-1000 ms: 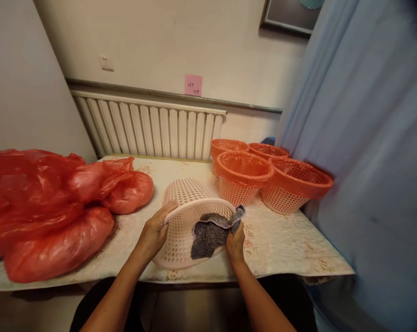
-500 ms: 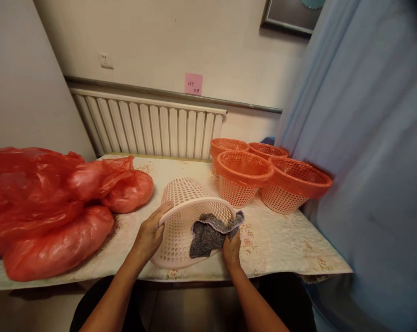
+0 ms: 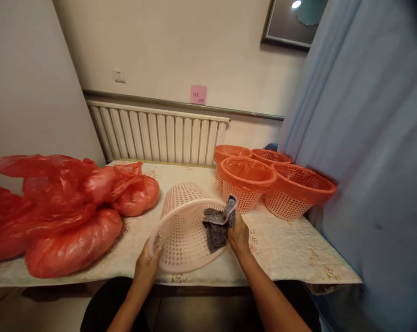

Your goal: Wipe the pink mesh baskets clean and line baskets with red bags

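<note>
A pale pink perforated basket (image 3: 181,230) lies tilted on its side near the table's front edge, its mouth facing me. My left hand (image 3: 146,263) grips its lower left rim with the fingers curled over the edge. My right hand (image 3: 239,235) is closed on a grey cloth (image 3: 217,223), which it presses against the basket's right rim and inner wall. Part of the cloth hangs down inside the basket.
Several orange-rimmed baskets (image 3: 248,175) stand at the table's right back. Red plastic bags (image 3: 66,216), full and bulging, cover the left side. The table (image 3: 291,253) wears a floral cloth. A radiator (image 3: 160,136) runs behind, a blue curtain (image 3: 367,138) hangs at right.
My left hand slid from the basket's upper left rim down to its lower left rim. The cloth and my right hand shifted up along the right rim. The camera view moved slightly.
</note>
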### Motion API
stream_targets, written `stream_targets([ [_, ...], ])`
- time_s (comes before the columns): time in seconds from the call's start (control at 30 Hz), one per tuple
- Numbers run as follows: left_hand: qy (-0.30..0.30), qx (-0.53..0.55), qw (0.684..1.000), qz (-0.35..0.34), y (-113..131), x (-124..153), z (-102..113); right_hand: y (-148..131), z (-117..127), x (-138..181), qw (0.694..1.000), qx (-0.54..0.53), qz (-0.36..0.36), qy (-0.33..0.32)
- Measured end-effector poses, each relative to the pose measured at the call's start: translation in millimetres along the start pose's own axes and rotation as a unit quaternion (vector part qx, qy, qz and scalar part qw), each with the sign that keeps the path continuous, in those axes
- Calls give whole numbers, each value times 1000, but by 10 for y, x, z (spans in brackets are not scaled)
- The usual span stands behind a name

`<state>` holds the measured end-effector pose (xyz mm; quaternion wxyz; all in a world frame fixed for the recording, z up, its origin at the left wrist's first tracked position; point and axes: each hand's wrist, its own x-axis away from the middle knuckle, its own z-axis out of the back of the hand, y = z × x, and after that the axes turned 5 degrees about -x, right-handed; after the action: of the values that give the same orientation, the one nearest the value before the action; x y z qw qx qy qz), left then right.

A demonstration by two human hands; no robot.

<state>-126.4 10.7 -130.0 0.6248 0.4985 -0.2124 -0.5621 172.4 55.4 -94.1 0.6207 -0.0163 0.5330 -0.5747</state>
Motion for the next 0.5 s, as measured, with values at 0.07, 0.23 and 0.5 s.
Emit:
stream_targets([
  [0.07, -55, 20, 998, 38, -31, 140, -119, -138, 152, -224, 999, 13, 33, -10],
  [0.23, -30, -1, 1000, 1, 317, 142, -202, -491, 382, -534, 974, 83, 188, -97],
  [0.5, -37, -59, 964, -255, 627, -224, -134, -460, 318, -528, 967, 43, 222, -115],
])
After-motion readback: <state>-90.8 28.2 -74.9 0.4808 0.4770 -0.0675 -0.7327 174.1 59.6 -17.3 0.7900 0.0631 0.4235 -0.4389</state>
